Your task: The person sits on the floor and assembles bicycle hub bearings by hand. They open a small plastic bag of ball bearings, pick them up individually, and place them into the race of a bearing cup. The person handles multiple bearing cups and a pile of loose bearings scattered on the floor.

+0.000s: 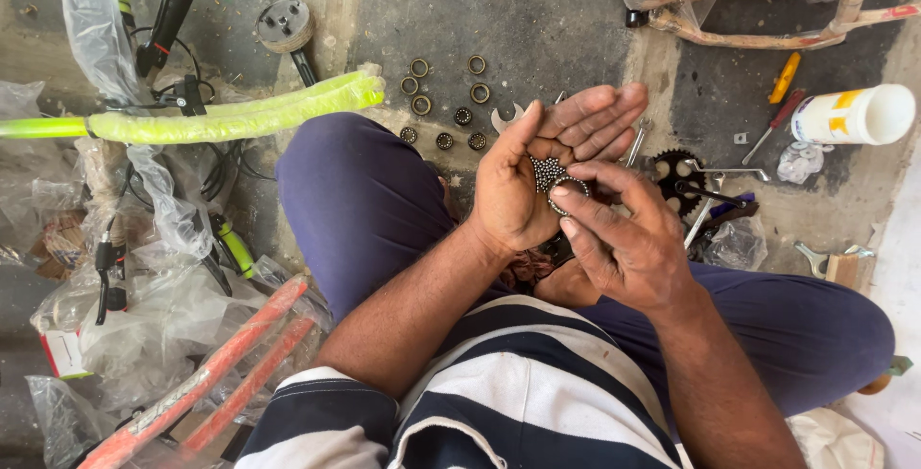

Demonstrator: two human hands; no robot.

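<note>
My left hand (537, 167) is held palm up above my lap, cupping a small heap of steel bearing balls (547, 172). My right hand (619, 229) pinches a ring-shaped bearing cage (568, 196) between thumb and fingers, right against the balls in the left palm. Both hands touch each other over my crossed legs in blue trousers.
Several bearing cups and rings (446, 95) lie on the concrete floor ahead. A black chainring (676, 176), spanners, a yellow-handled screwdriver (785, 78) and a white tub (854, 114) sit at right. A wrapped green bicycle frame (240, 116) and an orange frame (211, 373) lie at left.
</note>
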